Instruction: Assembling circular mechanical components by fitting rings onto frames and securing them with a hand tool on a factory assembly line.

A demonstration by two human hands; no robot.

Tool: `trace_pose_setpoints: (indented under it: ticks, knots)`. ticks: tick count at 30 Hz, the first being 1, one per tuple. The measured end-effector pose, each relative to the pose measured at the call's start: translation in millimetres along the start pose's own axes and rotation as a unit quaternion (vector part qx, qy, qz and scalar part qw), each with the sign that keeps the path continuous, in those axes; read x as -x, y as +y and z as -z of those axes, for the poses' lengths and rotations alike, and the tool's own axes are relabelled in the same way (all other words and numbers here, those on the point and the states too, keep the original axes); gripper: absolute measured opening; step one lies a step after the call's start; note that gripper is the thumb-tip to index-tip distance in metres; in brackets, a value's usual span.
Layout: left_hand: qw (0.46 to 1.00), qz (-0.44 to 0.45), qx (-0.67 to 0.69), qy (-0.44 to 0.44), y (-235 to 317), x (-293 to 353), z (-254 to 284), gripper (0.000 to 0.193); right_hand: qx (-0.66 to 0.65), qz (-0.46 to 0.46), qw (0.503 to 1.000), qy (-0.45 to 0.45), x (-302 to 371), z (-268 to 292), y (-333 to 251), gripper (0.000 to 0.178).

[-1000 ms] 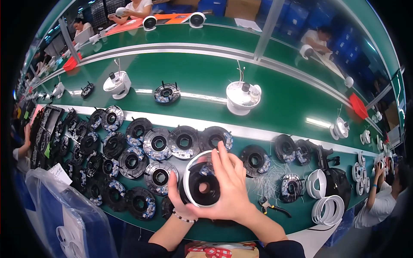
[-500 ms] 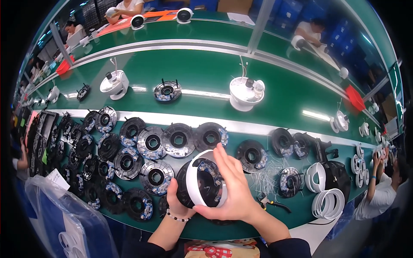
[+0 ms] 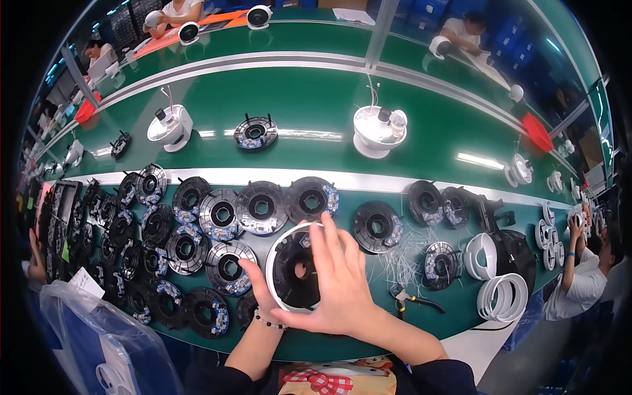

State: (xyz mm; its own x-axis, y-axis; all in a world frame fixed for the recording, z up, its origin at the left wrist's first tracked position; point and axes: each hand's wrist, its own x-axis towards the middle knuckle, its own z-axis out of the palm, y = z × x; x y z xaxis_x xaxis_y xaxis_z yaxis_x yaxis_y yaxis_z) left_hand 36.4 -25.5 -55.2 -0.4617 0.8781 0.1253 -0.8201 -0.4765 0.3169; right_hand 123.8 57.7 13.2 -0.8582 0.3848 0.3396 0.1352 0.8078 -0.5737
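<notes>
Between my two hands is a black round disc (image 3: pixel 287 280) with a circuit board on it and a hole in its middle. A white ring (image 3: pixel 269 268) encircles its edge. My left hand (image 3: pixel 266 299) grips the assembly from the lower left, thumb up along the ring, other fingers mostly hidden beneath. My right hand (image 3: pixel 342 283) wraps the right side, fingers pointing up over the ring and thumb across the lower rim. Just beyond them lies another black disc (image 3: pixel 311 200) with a blue circuit board.
Many similar discs (image 3: pixel 186 249) cover the left bench. To the right are clear plastic strips (image 3: pixel 398 260), yellow-and-black cutters (image 3: pixel 418 301), an open white ring (image 3: pixel 481 257) and stacked white rings (image 3: pixel 503 297). White camera housings (image 3: pixel 380 131) stand on the far green belt (image 3: pixel 303 155).
The white ring, tilted up across the disc before, now lies flatter around its edge. My right fingers have moved over its far side. The whole view has shifted slightly.
</notes>
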Motion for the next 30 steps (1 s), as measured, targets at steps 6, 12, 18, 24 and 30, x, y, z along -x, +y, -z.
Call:
trace_pose_setpoints:
  ticks: [6,12,18,24,30]
  knots:
    - [0.994,0.039,0.079,-0.071,3,0,16,0.099,0.048,0.01,0.999,0.004,-2,4,-4,0.109]
    - [0.992,0.049,-0.115,0.024,8,10,-8,0.086,-0.008,0.005,1.0,0.025,3,-3,6,0.112]
    - [0.976,0.094,-0.199,0.009,6,-10,-39,0.088,-0.031,0.033,0.992,0.117,14,-7,22,0.116]
    - [0.918,0.276,-0.238,0.156,26,-91,-49,0.044,-0.067,0.038,0.981,0.177,19,57,49,0.083]
    - [0.903,0.188,-0.336,0.192,20,-184,-21,0.033,0.089,-0.065,0.993,-0.051,139,85,74,0.08]
